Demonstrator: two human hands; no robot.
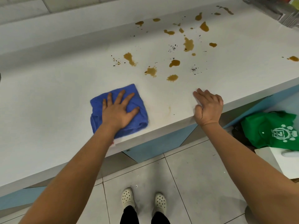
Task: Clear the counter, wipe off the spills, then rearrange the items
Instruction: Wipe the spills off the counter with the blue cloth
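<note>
Left hand [119,110]: fingers spread flat, pressing blue cloth [139,118] near counter [48,102] front edge.
Right hand [208,107]: relaxed, resting on edge, holding nothing.
Spills [188,44]: brown puddles (plus dark specks) beyond the cloth.

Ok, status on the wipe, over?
Left hand flat on blue cloth. Right hand resting on counter edge, holding nothing. Brown spills beyond cloth, unwiped. Nothing blocking.

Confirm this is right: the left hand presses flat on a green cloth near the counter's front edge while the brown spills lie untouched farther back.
One detail is wrong. The head view shows the cloth under the left hand is blue, not green. The rest holds: the hand lies flat on it near the counter's front edge, and the brown spills lie farther back.
</note>
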